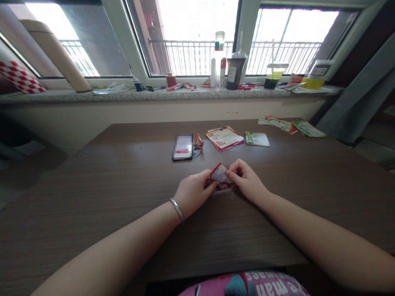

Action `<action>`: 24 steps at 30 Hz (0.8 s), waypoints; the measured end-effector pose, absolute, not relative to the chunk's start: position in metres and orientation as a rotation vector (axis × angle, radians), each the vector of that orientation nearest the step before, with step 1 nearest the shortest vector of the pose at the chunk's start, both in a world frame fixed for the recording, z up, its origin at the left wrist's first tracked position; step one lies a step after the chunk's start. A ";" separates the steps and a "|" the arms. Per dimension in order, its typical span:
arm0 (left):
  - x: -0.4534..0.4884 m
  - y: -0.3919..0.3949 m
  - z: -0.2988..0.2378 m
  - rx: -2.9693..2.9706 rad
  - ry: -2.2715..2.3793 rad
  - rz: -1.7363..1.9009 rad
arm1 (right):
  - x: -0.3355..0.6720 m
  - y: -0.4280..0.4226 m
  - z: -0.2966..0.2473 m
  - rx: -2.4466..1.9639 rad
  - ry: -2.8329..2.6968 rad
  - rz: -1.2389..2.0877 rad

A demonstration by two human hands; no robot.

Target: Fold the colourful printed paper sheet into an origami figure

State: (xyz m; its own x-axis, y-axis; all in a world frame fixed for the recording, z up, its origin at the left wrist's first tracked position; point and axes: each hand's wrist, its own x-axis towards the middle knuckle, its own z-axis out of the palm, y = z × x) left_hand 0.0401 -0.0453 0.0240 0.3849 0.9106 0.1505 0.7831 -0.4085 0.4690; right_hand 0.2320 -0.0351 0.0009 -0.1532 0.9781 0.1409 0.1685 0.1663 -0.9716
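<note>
Tan cylinder [57, 55]: I see it leaning in the upper left of the frame, its foot on the stone sill [117, 98].
Table [101, 185]: brown, wood-grained, filling most of the middle and lower frame.
Bangle [177, 209]: silver, around the left wrist, just left of the lower centre.
Phone [182, 148]: flat on the table, centre of the frame, its screen blurred out to me.
Left grip [193, 189]: thumb and fingers clamped on the left side of the packet.
Crumpled wrapper [198, 145]: red and orange, just beside the phone's right edge.
Red-edged packet [219, 176]: I have it between both hands at the centre, one corner pointing up; I cannot tell what is inside.
Card stack [224, 138]: red-bordered, above the packet in the frame.
Dark cup [236, 70]: upright on the sill, upper right of centre.
Right grip [248, 181]: thumb and fingers pinched on the packet's right side.
Green-and-white packs [257, 139]: right of the card stack, close by.
</note>
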 end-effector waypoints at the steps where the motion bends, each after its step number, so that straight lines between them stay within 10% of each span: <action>1: 0.040 -0.045 0.023 2.328 1.492 0.547 | 0.231 -0.035 0.001 -1.158 -1.519 1.090; 24: 0.038 -0.045 0.020 2.294 1.402 0.674 | 0.235 -0.035 0.008 -1.312 -1.674 0.965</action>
